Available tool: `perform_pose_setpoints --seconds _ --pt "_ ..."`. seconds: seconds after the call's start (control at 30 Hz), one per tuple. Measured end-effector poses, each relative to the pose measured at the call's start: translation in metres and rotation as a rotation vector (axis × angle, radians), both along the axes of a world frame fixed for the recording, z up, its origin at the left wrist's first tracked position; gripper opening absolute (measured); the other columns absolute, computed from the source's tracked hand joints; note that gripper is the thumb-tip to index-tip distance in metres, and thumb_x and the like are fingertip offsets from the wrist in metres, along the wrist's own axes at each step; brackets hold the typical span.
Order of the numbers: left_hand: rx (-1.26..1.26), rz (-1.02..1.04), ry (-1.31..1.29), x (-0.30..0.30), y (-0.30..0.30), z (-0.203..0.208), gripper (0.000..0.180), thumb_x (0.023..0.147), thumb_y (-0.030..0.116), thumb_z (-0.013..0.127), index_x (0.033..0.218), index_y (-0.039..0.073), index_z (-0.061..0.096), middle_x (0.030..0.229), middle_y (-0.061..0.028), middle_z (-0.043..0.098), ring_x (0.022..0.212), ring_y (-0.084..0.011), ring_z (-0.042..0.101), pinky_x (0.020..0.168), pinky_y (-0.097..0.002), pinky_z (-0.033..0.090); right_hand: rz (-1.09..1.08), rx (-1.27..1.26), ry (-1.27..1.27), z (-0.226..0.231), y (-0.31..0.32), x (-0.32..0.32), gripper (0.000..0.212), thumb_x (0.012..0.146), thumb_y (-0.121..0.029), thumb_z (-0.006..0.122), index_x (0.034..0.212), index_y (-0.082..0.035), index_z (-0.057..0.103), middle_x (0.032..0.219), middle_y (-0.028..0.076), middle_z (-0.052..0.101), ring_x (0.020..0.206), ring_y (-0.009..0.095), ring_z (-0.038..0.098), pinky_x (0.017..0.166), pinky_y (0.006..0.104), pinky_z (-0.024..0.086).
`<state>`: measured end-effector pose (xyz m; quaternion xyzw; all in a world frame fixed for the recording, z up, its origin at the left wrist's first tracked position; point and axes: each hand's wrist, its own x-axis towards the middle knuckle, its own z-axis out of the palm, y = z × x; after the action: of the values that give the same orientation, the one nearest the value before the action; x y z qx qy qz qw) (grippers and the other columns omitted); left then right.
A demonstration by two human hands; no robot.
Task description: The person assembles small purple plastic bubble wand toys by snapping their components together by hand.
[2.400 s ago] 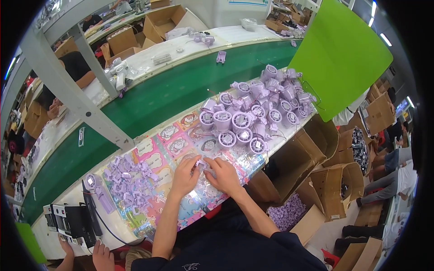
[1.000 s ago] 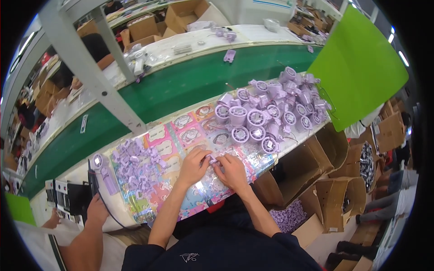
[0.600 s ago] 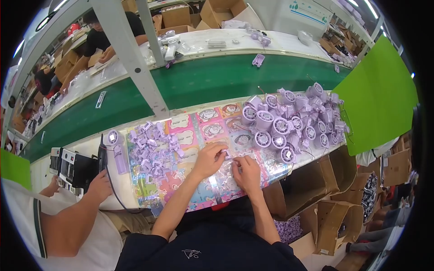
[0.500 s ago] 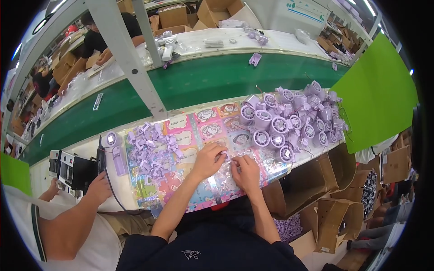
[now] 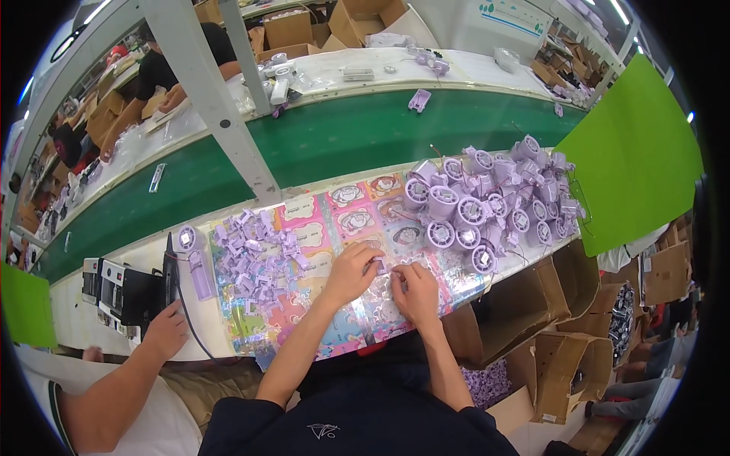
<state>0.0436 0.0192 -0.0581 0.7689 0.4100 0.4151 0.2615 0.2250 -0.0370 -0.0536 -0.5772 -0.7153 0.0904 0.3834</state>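
Over a colourful printed mat [image 5: 338,328], my left hand [image 5: 351,275] is closed in a pinch on a small purple plastic part [image 5: 380,264]. Just to its right, my right hand [image 5: 417,295] has its fingertips curled together. Whatever it may hold is too small to make out. A loose pile of small purple plastic pieces [image 5: 255,254] lies left of my hands. At the right is a heap of purple round-grilled fan housings [image 5: 471,210], several with thin wires sticking out.
Beyond the bench runs a green conveyor belt [image 5: 342,125], with a metal post [image 5: 217,106] before it. A co-worker's hand [image 5: 166,332] is at the left, near a black corded tool [image 5: 170,266] and black-and-white boxes [image 5: 125,292]. Cardboard boxes [image 5: 506,311] stand below right, beside a green panel [image 5: 631,159].
Pieces on the green belt have shifted left. The co-worker's near hand has moved slightly down from the corded tool, and the other has drawn back. My hands stay almost in place.
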Motion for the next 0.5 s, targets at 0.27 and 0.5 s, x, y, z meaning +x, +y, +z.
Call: perform_pose_setpoints --seconds 0.27,0.5 --pt "-0.015 0.053 -0.138 -0.0005 -0.0036 0.0051 0.023 0.084 -0.001 0.068 0.108 0.002 0.07 0.097 -0.0129 0.066 0.084 -0.0277 0.069 0.069 -0.033 0.06 0.004 0.012 0.012 0.0001 0.0012 0.0003 0.011 0.083 -0.008 0.074 0.093 -0.008 0.07 0.079 0.008 0.061 0.073 0.03 0.063 0.067 0.0419 0.05" --pt "0.039 0.058 0.044 0.0013 -0.0005 0.0038 0.022 0.083 0.004 0.07 0.105 0.005 0.07 0.096 -0.0113 0.067 0.089 -0.0314 0.066 0.08 -0.0424 0.053 0.017 0.061 0.008 0.0016 0.0021 0.0009 0.01 0.084 -0.005 0.073 0.093 -0.006 0.07 0.076 0.009 0.06 0.067 0.028 0.061 0.062 0.0401 0.047"
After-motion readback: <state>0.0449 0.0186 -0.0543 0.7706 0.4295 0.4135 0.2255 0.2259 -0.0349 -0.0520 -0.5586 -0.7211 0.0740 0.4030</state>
